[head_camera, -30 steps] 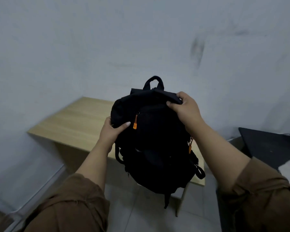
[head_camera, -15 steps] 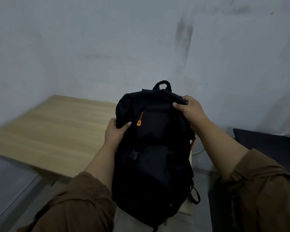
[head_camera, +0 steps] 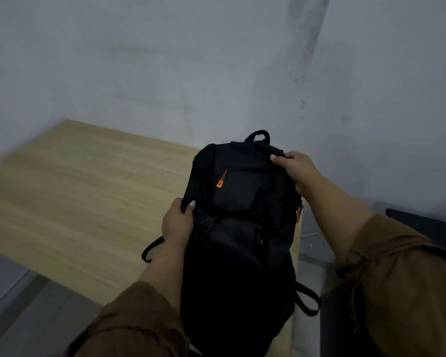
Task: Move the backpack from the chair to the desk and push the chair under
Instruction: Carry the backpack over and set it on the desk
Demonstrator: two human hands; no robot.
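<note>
A black backpack (head_camera: 242,228) with an orange zipper pull lies over the right end of the light wooden desk (head_camera: 88,202), its top handle pointing at the wall. My left hand (head_camera: 178,222) grips its left side near a buckle. My right hand (head_camera: 296,168) grips its top right corner. Loose straps stick out at the lower left and lower right of the bag. The chair is not in view.
A grey wall (head_camera: 216,60) rises directly behind the desk. A dark flat surface (head_camera: 428,225) sits at the right edge. Grey floor (head_camera: 23,313) shows at the lower left, in front of the desk.
The backpack has gone forward and down onto the desk's right end, with both hands still on it. My left hand has slid lower along the bag's side. The desk now looks closer.
</note>
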